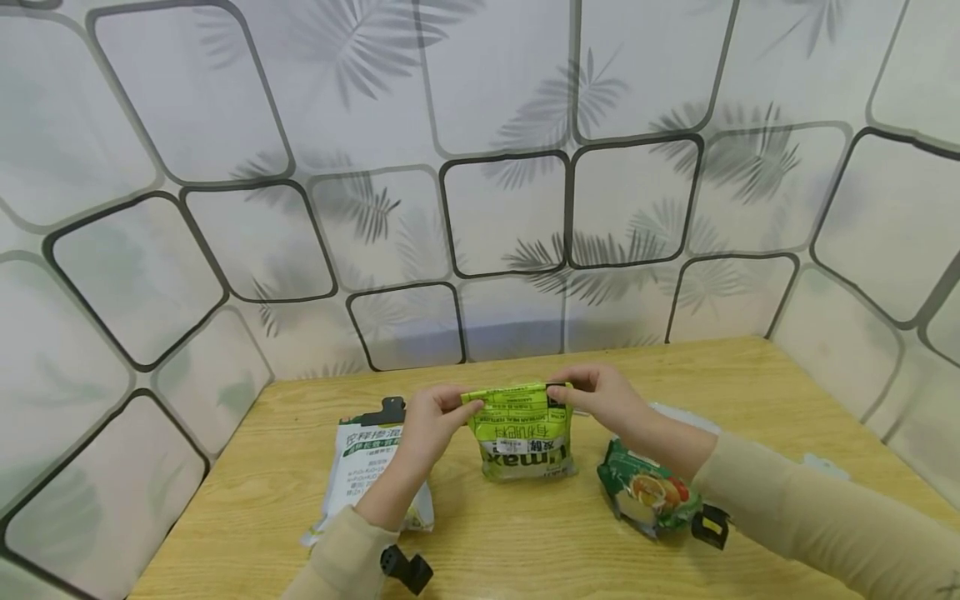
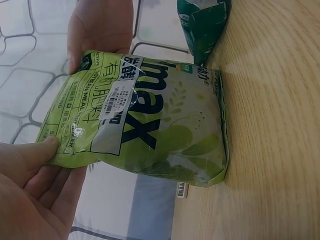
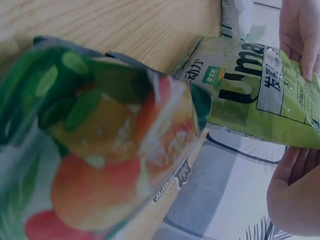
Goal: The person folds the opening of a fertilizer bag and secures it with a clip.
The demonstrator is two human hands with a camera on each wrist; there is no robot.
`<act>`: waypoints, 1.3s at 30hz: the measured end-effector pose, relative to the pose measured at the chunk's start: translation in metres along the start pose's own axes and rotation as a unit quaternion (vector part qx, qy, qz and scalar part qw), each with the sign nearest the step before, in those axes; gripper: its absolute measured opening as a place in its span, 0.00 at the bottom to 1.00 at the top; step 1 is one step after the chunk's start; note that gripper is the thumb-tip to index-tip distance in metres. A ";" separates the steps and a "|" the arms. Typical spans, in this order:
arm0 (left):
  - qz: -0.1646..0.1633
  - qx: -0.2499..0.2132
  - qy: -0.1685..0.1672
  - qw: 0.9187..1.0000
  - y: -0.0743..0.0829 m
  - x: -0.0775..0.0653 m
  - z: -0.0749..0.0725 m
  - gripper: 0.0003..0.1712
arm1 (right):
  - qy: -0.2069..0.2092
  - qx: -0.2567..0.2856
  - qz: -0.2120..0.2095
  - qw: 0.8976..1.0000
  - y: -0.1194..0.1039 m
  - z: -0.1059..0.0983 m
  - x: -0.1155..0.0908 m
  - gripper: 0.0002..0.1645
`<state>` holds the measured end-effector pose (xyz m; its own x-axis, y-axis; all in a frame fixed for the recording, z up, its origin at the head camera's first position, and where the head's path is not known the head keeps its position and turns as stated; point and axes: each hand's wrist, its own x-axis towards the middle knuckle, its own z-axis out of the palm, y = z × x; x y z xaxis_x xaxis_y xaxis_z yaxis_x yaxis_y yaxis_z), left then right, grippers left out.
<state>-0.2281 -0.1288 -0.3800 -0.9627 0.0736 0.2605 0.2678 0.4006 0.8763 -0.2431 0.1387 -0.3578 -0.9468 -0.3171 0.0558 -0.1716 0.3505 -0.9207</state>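
Nearest, the fruit bag [image 1: 648, 492] lies by the right sleeve [image 1: 795, 500] and the white bag [image 1: 363, 471] beside the left sleeve [image 1: 347, 550], both apart from the lime bag [image 1: 525, 437], which stands on the table [image 1: 517, 546] between them. Its long axis runs from base to top edge, and that edge spans side to side: the left hand [image 1: 429, 421] pinches its left corner, the right hand [image 1: 603, 398] its right, so neither is nearer and the body sits below and between both. Beyond rises the patterned backdrop [image 1: 510, 217].
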 end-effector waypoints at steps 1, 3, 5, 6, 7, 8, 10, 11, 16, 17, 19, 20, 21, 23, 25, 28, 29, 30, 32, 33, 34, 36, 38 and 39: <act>-0.001 -0.002 0.000 1.000 0.000 0.000 0.000 0.11 | -0.002 -0.004 0.000 1.000 0.000 -0.001 0.000 0.18; -0.006 -0.005 0.000 1.000 0.001 0.000 0.000 0.12 | -0.005 -0.008 0.005 1.000 -0.002 -0.002 0.000 0.19; -0.010 -0.010 0.000 1.000 0.002 -0.001 0.000 0.13 | -0.008 -0.008 0.006 1.000 -0.003 -0.003 0.000 0.19; -0.010 -0.012 0.000 1.000 0.003 -0.001 0.000 0.13 | -0.009 -0.008 0.006 1.000 -0.003 -0.003 0.000 0.19; -0.011 -0.013 0.000 1.000 0.003 -0.001 0.000 0.13 | -0.010 -0.008 0.005 1.000 -0.003 -0.003 0.000 0.19; -0.011 -0.012 0.000 1.000 0.003 -0.001 0.000 0.12 | -0.010 -0.007 0.005 1.000 -0.004 -0.003 0.000 0.19; -0.008 -0.009 0.000 1.000 0.003 -0.001 0.000 0.12 | -0.010 -0.008 0.000 1.000 -0.004 -0.004 0.001 0.20; -0.006 -0.006 0.000 1.000 0.002 -0.001 0.000 0.12 | -0.011 -0.007 -0.001 1.000 -0.004 -0.004 0.001 0.20; -0.003 -0.003 0.000 1.000 0.001 -0.001 0.000 0.12 | -0.007 -0.002 0.003 1.000 -0.005 -0.004 0.003 0.21; -0.004 -0.004 0.000 1.000 0.001 -0.001 0.000 0.11 | -0.007 0.001 0.005 1.000 -0.005 -0.004 0.003 0.22; -0.005 -0.004 -0.001 1.000 0.001 -0.002 0.000 0.10 | -0.007 0.005 0.004 1.000 -0.006 -0.004 0.004 0.22; -0.005 -0.003 -0.001 1.000 0.001 -0.002 0.000 0.10 | -0.007 0.008 0.002 1.000 -0.006 -0.004 0.004 0.22; -0.006 -0.003 -0.001 1.000 0.001 -0.002 0.000 0.10 | -0.009 0.011 0.001 1.000 -0.006 -0.004 0.004 0.22; -0.008 -0.004 0.000 1.000 0.001 -0.002 0.000 0.10 | -0.009 0.017 -0.002 1.000 -0.006 -0.003 0.005 0.22; -0.009 -0.006 0.000 1.000 0.001 -0.003 0.000 0.10 | -0.011 0.020 -0.006 1.000 -0.006 -0.003 0.006 0.22; -0.013 -0.012 0.001 1.000 0.001 -0.003 0.000 0.11 | -0.011 0.026 -0.002 1.000 -0.004 -0.002 0.009 0.23; -0.013 -0.013 0.001 1.000 0.002 -0.004 0.000 0.12 | -0.011 0.029 -0.001 1.000 -0.003 -0.002 0.010 0.23; -0.013 -0.013 0.001 1.000 0.002 -0.004 0.000 0.12 | -0.011 0.031 0.000 0.999 -0.003 -0.002 0.012 0.23; -0.014 -0.013 0.001 1.000 0.003 -0.004 0.000 0.12 | -0.011 0.036 0.000 0.999 -0.001 -0.003 0.014 0.24; -0.015 -0.013 0.001 1.000 0.003 -0.004 0.000 0.13 | -0.011 0.038 -0.001 0.999 -0.001 -0.003 0.016 0.25; -0.016 -0.013 0.001 1.000 0.003 -0.004 0.000 0.13 | -0.011 0.041 -0.004 0.999 0.000 -0.003 0.017 0.25; -0.017 -0.014 -0.001 1.000 0.003 -0.004 0.000 0.14 | -0.012 0.041 -0.009 0.999 0.000 -0.004 0.020 0.24; -0.015 -0.014 -0.001 1.000 0.002 -0.004 0.000 0.14 | -0.011 0.041 -0.012 0.999 0.001 -0.005 0.022 0.23; -0.014 -0.014 -0.001 1.000 0.002 -0.003 0.000 0.13 | -0.011 0.041 -0.013 0.999 0.002 -0.006 0.023 0.23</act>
<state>-0.2243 -0.1284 -0.3792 -0.9700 0.0647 0.2345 0.2413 0.3772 0.8941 -0.2667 0.1369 -0.3559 -0.9363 -0.3438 0.0721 -0.1717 0.2690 -0.9477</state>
